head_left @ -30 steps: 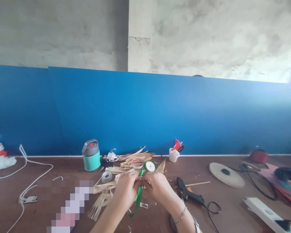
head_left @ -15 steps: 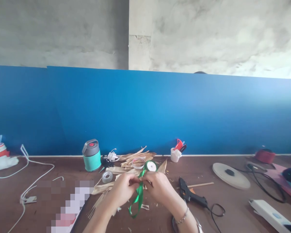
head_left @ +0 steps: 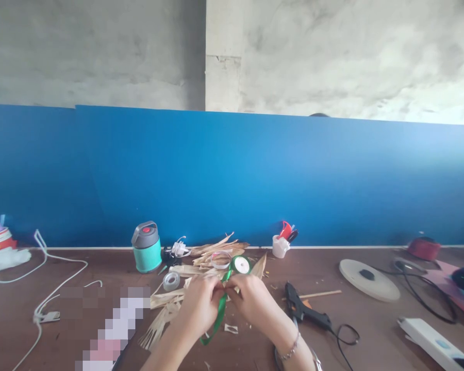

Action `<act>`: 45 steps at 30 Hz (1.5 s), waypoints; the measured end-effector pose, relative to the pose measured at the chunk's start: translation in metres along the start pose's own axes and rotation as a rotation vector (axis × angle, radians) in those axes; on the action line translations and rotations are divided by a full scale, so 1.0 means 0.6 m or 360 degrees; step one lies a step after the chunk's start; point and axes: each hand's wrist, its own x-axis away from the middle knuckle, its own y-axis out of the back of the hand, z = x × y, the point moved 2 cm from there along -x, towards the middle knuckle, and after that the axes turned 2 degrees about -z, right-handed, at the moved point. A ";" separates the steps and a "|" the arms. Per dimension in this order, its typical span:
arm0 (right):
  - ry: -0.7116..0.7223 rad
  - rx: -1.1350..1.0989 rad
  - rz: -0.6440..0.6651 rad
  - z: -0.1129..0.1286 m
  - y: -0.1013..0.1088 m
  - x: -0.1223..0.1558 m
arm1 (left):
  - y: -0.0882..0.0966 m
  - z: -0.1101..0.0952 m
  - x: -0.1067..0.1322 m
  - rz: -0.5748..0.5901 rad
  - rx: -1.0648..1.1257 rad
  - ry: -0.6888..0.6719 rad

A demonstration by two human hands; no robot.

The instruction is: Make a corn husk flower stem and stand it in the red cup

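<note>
My left hand (head_left: pixel 204 299) and my right hand (head_left: pixel 249 294) meet at the middle of the table, fingertips pinched together on a green ribbon (head_left: pixel 219 315). One part of the ribbon hangs below the fingers and curls toward the tabletop. Beyond the hands, the ribbon runs up to its spool (head_left: pixel 240 265), which has a white centre. Dried corn husks (head_left: pixel 164 324) lie beneath and behind my left hand. The fingers partly hide the spot where they grip.
Right of my hands lies a black glue gun (head_left: pixel 305 309) with its cord, near a thin stick (head_left: pixel 320 294). Behind are a clear tape roll (head_left: pixel 171 281), a turquoise flask (head_left: pixel 147 257) and a white cup of tools (head_left: pixel 280 247). A round pale lid (head_left: pixel 365 283) sits farther right.
My left hand has shifted slightly right, closer to the right hand. The hanging ribbon has swung a little left and its loop looks narrower.
</note>
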 end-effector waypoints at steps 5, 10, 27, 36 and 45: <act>0.0018 -0.0150 -0.0043 -0.004 0.000 -0.001 | 0.000 -0.004 -0.001 0.0016 0.0031 -0.0059; -0.0389 -0.0941 -0.0060 -0.025 -0.007 -0.011 | 0.035 -0.001 0.001 -0.0548 -0.0016 -0.0287; -0.0590 -0.2524 0.0680 -0.031 -0.016 -0.012 | 0.070 0.041 -0.010 -0.0549 0.1484 0.0515; -0.0515 -0.2777 0.0990 0.002 -0.041 -0.006 | 0.026 -0.005 0.004 0.0160 0.1768 0.0192; -0.0583 -0.2758 0.0933 0.009 -0.042 -0.006 | 0.035 -0.008 0.007 0.0246 0.1782 0.0156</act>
